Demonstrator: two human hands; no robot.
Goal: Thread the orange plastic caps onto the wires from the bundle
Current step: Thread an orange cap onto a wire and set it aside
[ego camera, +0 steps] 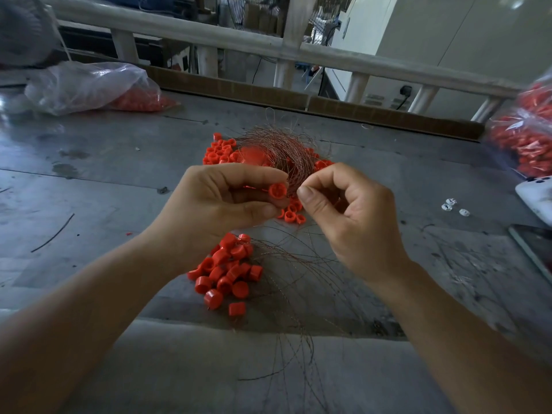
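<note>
My left hand (221, 198) pinches one orange cap (277, 191) between thumb and fingers, its open side facing me, above the grey table (104, 174). The lower end of the copper wire bundle (280, 147) also passes through that hand's fingertips. My right hand (343, 213) is just right of the cap, thumb and forefinger pinching a thin wire at the bundle's lower end. Loose orange caps (221, 150) lie behind the bundle. Below my hands a pile of caps with wires through them (227, 270) trails long strands (298, 294) toward me.
A clear plastic bag with orange caps (89, 85) lies at the back left. Another full bag (528, 130) sits at the right edge, with a white object (537, 192) and a dark phone (534, 249) below it. Small white bits (451, 204) lie nearby. A cardboard strip (328, 106) lines the table's far edge.
</note>
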